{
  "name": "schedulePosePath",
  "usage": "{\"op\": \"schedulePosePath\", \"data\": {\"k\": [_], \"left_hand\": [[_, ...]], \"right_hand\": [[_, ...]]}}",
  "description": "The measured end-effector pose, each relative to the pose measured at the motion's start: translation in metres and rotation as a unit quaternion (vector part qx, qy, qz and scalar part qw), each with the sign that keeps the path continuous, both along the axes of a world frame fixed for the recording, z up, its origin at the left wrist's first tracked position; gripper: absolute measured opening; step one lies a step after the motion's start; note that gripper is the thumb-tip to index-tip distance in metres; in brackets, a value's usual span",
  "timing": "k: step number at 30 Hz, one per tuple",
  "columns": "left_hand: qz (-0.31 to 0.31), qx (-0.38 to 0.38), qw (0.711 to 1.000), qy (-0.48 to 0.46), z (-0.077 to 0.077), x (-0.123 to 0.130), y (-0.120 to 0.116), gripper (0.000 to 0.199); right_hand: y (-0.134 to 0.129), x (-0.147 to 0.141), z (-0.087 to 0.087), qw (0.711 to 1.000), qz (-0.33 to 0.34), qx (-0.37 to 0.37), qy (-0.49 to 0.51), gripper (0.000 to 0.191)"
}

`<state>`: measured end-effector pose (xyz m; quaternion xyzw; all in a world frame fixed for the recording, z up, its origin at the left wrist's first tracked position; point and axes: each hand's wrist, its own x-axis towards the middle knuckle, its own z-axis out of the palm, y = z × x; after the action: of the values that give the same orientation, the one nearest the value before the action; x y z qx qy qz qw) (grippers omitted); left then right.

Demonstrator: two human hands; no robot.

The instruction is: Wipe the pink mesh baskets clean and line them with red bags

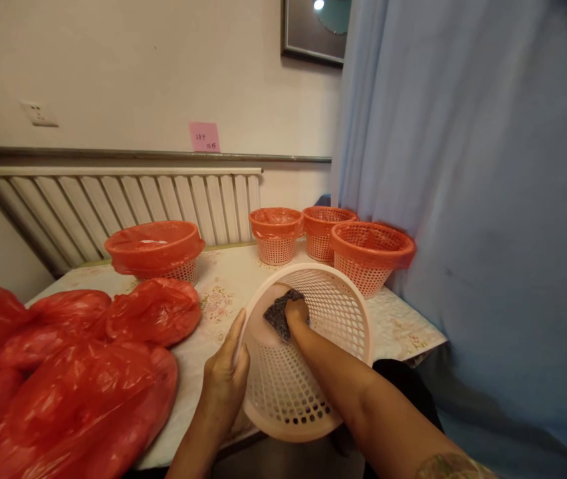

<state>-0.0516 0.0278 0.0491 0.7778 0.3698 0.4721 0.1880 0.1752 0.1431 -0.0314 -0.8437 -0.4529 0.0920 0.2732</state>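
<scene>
A pale pink plastic basket [340, 299] with mesh walls is tilted on its side, its wide mouth toward me. My left hand [226, 372] grips the basket's rim on the left, thumb and fingers closed over the edge. Deep inside the basket, my right hand [297, 313] is closed on a dark grey patterned cloth [278, 315]. The cloth lies against the basket's inner bottom. My right forearm crosses the basket's mouth and covers part of the inner wall.
Red plastic bags over baskets [78, 399] crowd the table's left side. A red-lined basket [156, 249] stands behind them. Three more lined baskets [277, 233] stand at the back right. A blue curtain [487, 199] hangs at right; a radiator [138, 206] lines the wall behind the flowered tablecloth [218, 279].
</scene>
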Motion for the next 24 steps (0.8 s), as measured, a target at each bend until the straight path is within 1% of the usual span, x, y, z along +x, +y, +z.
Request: {"op": "schedulePosePath", "data": {"k": [4,6,8,11,14,17,20,22,24], "left_hand": [[0.004,-0.01,1.0,0.01,0.001,-0.006,0.007,0.055],[-0.003,-0.005,1.0,0.01,-0.001,-0.008,0.009,0.055],[-0.013,0.005,1.0,0.007,-0.003,-0.008,0.01,0.054],[-0.031,0.007,0.999,0.002,-0.003,-0.006,0.009,0.055],[-0.041,0.001,0.999,0.012,0.0,-0.004,0.008,0.055],[-0.039,0.005,0.999,0.014,0.003,-0.004,0.005,0.055],[-0.03,-0.001,0.999,0.016,0.005,-0.006,0.005,0.054],[-0.018,-0.008,1.0,0.02,0.005,-0.008,0.005,0.053],[-0.003,-0.005,1.0,0.018,0.003,-0.008,0.006,0.052]], "right_hand": [[0.01,-0.005,0.001,0.999,-0.045,-0.022,0.005,0.03],[0.012,-0.009,0.004,0.999,-0.044,-0.018,-0.007,0.03],[0.013,-0.014,0.007,0.999,-0.026,-0.008,-0.026,0.031],[0.012,-0.023,0.011,0.998,0.033,0.01,-0.06,0.032],[0.008,-0.034,0.011,0.989,0.118,0.014,-0.089,0.031],[0.001,-0.044,0.006,0.972,0.211,-0.002,-0.105,0.03],[-0.008,-0.049,-0.001,0.95,0.29,-0.028,-0.109,0.028],[-0.013,-0.048,-0.005,0.939,0.323,-0.045,-0.107,0.028],[-0.016,-0.045,-0.008,0.937,0.328,-0.054,-0.106,0.03]]}}
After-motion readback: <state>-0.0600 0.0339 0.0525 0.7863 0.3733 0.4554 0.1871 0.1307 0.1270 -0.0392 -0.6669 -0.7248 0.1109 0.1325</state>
